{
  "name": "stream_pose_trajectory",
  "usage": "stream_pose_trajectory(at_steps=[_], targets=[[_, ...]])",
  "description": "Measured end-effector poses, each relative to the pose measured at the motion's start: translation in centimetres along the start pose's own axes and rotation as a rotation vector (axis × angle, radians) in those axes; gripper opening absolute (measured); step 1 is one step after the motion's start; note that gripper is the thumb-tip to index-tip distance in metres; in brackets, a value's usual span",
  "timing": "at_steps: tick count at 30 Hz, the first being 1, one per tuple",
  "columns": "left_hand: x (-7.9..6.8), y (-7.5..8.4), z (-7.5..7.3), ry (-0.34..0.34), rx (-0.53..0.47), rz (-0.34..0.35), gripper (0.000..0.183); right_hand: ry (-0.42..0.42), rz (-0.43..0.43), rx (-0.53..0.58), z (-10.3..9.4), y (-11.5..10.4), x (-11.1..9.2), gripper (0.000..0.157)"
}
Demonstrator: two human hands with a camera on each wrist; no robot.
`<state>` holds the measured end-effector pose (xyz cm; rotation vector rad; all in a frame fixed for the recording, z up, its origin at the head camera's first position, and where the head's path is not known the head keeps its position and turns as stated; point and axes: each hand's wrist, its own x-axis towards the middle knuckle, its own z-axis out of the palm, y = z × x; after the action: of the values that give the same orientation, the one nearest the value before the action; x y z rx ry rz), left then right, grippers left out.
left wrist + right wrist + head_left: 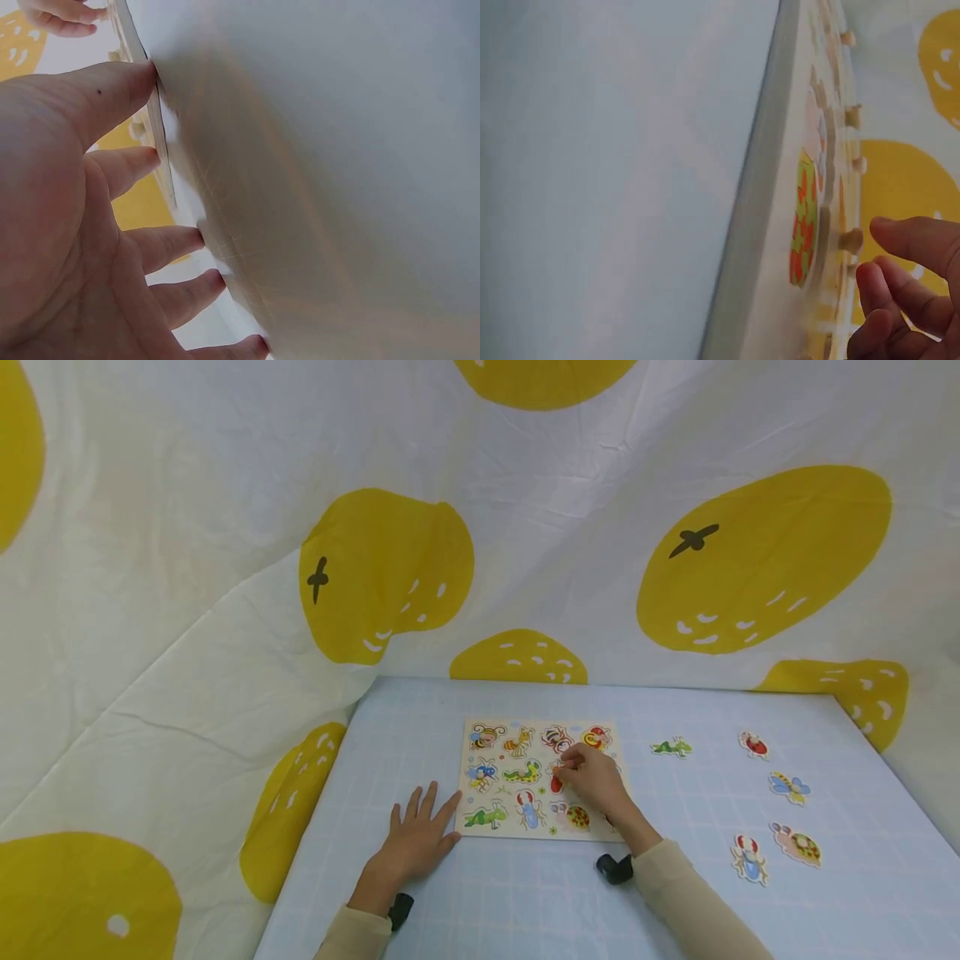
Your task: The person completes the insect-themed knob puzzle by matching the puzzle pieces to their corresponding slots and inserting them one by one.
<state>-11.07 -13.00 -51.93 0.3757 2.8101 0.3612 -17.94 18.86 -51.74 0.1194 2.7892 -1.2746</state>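
A wooden knob puzzle board (507, 834) with insect pictures lies on the light blue cloth. My left hand (416, 839) rests palm down with fingers spread, thumb and index fingertips at the board's left edge; the left wrist view shows the thumb (124, 88) against that edge. Over the board's right half, my right hand (602, 783) reaches toward a red insect piece (556, 783), partly covering it. Seen from the right wrist, its thumb and fingers stand apart beside a small wooden knob (851, 240), with no grip on it visible. The forearm hides the board's lower right corner.
Several loose insect pieces lie right of the board: a green grasshopper (671, 747), a ladybug (754, 745), a blue-winged dragonfly (789, 788), a spotted bug (798, 846) and a blue beetle (750, 860). Behind the table hangs a white curtain (555, 568) with yellow fruit prints.
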Motion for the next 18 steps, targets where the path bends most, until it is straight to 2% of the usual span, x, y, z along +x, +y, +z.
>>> stream_pose_trajectory(at_steps=[8,18], targets=[[0.1,0.0,0.1,0.006,0.015,0.003,0.067,0.023,-0.015,0.020,-1.8,0.6,-0.4,0.031],[0.2,-0.1,0.3,0.011,0.016,0.005,0.068,0.058,0.015,-0.007,-4.1,1.7,-1.0,0.027]])
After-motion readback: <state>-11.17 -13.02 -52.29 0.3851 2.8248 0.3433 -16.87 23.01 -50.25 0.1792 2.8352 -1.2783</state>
